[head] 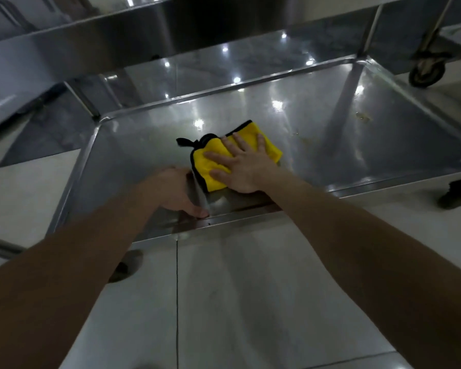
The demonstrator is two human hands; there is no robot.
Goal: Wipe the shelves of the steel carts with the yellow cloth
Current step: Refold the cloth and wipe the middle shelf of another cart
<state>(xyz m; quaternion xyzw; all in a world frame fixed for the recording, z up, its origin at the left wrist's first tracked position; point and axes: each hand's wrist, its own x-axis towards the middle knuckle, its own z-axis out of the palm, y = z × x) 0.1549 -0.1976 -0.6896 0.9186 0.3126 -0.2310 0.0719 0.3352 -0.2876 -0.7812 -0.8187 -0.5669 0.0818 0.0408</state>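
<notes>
Yellow cloth (213,166) — folded, black-edged, front-ctr on the steel cart's lower shelf (357,161), pressed flat under the right hand (246,169), fingers straight and spread. Left hand (175,191) sits at the near rim (237,218); fingers hidden, grip can't be told. Risks: cloth poss. bunches or slips w/o a pinch; brownish stains (363,117) far right poss. missed. Room: raised lip all round stops strokes; upper shelf (144,35) overhangs — low arm clearance.

floor: pale glossy tiles (250,302) | grout line (176,288): dark, straight | far left: darker marbled flooring (37,134)
</notes>
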